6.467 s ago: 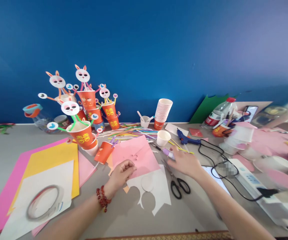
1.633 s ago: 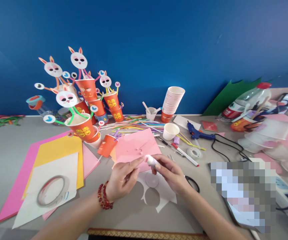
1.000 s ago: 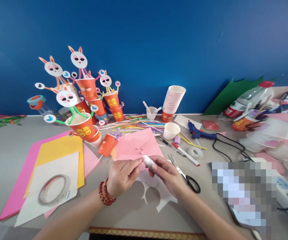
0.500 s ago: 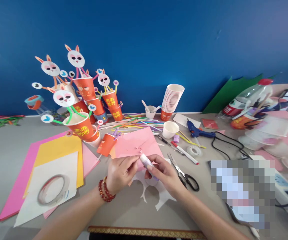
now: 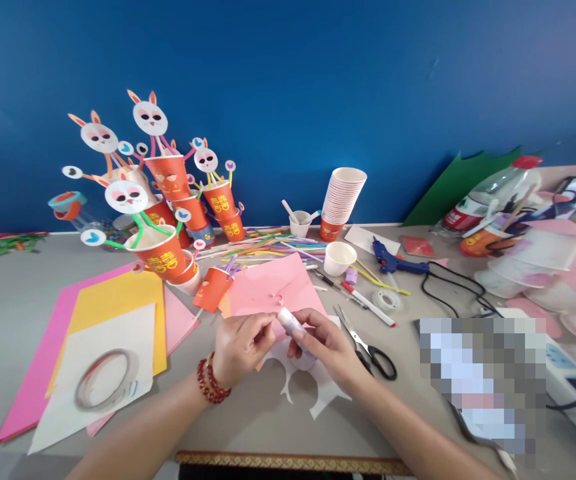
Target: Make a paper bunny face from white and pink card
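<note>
My right hand (image 5: 329, 345) is wrapped round a glue stick (image 5: 291, 323), its white tip uncovered and tilted up to the left. Close by that tip, my left hand (image 5: 244, 347) is closed in a pinch; whatever its fingers hold, if anything, is too small to make out. Beneath both hands lie a pink paper sheet (image 5: 281, 280) with small curled scraps on it and a white paper offcut (image 5: 324, 393) with round holes cut out. A small purple cap (image 5: 351, 276) lies behind my right hand. Scissors (image 5: 368, 347) rest open just right of that hand.
Rabbit figures on red paper cups (image 5: 161, 257) stand at the left behind coloured sheets (image 5: 91, 300) and a tape roll (image 5: 103, 380). Stacked cups (image 5: 344, 200), loose sticks (image 5: 263, 243), a blue glue gun (image 5: 398, 263), markers (image 5: 368, 303) and a bottle (image 5: 493, 193) fill the back and right.
</note>
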`<state>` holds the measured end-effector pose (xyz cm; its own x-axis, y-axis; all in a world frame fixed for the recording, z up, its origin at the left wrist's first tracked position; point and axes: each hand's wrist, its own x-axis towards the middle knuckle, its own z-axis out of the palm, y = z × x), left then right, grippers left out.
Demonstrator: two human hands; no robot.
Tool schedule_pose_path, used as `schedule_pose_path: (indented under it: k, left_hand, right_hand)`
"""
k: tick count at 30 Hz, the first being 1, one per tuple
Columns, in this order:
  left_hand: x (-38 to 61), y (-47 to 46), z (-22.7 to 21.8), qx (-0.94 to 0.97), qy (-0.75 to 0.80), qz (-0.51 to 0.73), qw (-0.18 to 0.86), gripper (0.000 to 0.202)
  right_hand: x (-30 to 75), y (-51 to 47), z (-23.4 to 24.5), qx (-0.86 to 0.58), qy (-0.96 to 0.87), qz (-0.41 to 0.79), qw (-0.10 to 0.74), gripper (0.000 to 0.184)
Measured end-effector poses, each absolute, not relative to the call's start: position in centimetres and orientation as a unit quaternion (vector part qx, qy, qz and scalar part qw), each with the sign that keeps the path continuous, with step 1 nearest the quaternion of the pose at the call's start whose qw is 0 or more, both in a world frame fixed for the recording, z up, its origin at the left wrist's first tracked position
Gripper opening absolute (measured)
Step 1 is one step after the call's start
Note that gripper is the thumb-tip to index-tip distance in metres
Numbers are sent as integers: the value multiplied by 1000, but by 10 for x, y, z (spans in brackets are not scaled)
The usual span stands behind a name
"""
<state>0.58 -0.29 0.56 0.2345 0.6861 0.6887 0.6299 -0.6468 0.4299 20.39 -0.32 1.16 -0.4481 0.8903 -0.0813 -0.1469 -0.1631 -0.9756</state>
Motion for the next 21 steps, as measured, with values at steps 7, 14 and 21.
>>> schedule_pose_path:
  k: [7, 14, 21]
  left_hand:
    - [14, -9, 6, 720, 473, 455, 226, 13]
    - [12, -11, 5, 698, 498, 408, 313, 20]
    - [12, -12, -4, 897, 332, 292, 24, 16]
  right_hand:
    - [214, 6, 11, -375, -492, 648, 444, 32]
    - [246, 5, 24, -475, -575, 523, 413, 30]
    - [266, -23, 7, -373, -809, 368, 266, 15]
